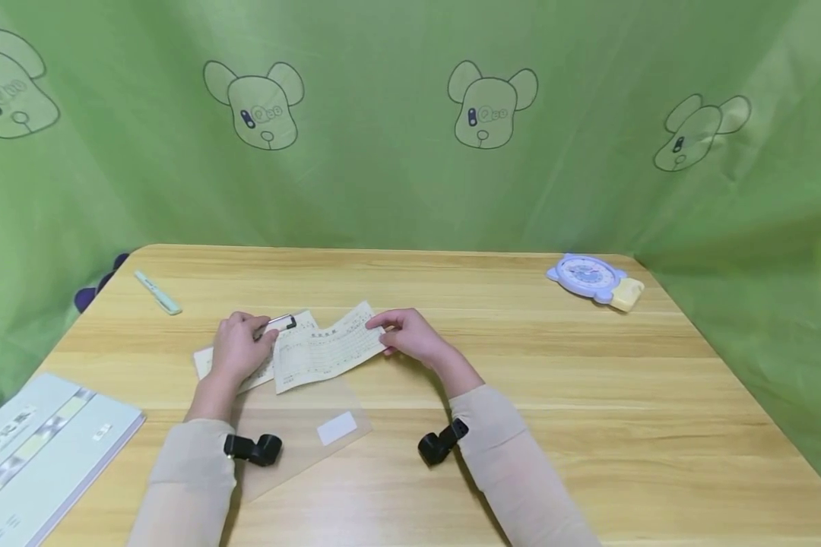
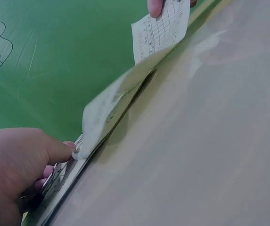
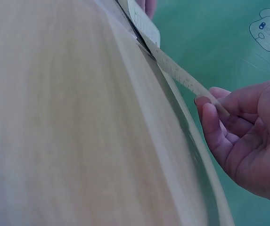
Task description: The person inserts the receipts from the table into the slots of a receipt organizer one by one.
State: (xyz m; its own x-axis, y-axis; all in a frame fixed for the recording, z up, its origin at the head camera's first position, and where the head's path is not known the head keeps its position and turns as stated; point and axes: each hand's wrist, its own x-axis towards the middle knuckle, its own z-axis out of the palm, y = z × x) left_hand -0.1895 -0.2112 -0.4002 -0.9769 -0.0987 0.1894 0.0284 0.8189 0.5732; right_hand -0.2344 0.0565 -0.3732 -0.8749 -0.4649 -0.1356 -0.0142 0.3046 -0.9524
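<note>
In the head view, my left hand grips a small silver-and-black clip between thumb and forefinger, over a printed sheet that it partly hides. My right hand pinches the right edge of another printed sheet, which is raised and curved. In the right wrist view that sheet shows edge-on between thumb and fingers. The left wrist view has my left thumb at the edge of the papers. A clear folder with a white label lies below the sheets.
A pale blue book or binder lies at the table's left edge. A mint-green pen-like item is at the back left. At the back right, a lilac toy clock touches a pale yellow block. A green curtain surrounds the table.
</note>
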